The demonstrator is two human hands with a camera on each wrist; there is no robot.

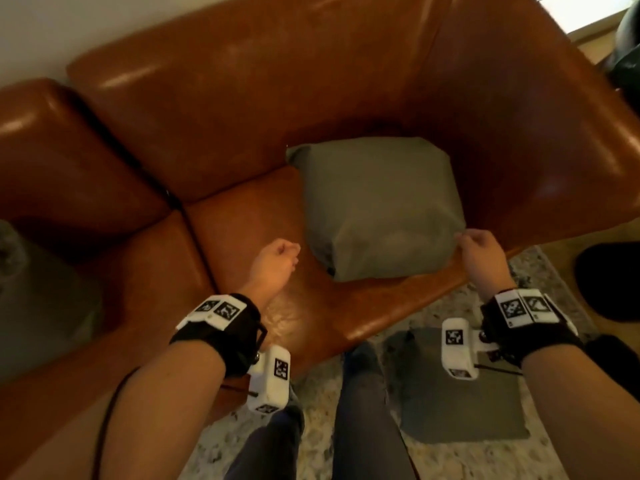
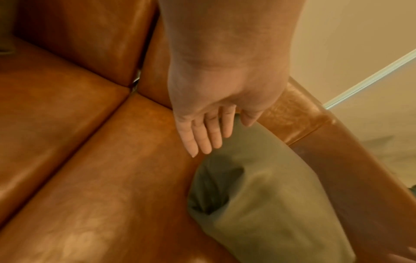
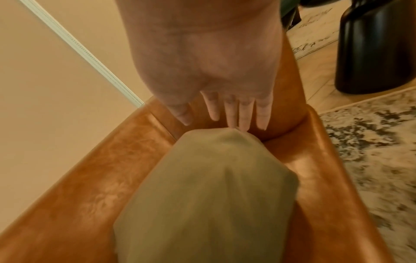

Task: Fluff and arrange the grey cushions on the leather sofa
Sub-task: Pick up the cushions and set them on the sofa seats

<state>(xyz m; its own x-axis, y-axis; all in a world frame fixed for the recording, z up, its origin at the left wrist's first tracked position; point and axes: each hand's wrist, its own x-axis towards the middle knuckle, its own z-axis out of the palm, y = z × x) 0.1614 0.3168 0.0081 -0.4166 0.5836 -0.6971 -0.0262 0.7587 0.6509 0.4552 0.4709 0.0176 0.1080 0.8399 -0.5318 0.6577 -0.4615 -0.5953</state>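
Observation:
A grey cushion [image 1: 377,209] lies on the right seat of the brown leather sofa [image 1: 242,98], its far edge against the backrest and right arm. My right hand [image 1: 479,251] is at the cushion's near right corner. In the right wrist view its straight fingers [image 3: 244,113] touch the tip of that cushion [image 3: 202,195] without gripping it. My left hand [image 1: 277,258] hovers over the bare seat just left of the cushion, holding nothing. Its fingers [image 2: 202,137] hang relaxed beside the cushion [image 2: 258,204]. A second grey cushion [image 1: 457,386] lies flat on the floor rug.
A patterned rug [image 1: 311,410] lies in front of the sofa, with my legs [image 1: 363,410] on it. A black rounded object [image 1: 609,282] stands right of the sofa. A blurred grey shape [image 1: 41,306] sits at the left edge, over the left seat.

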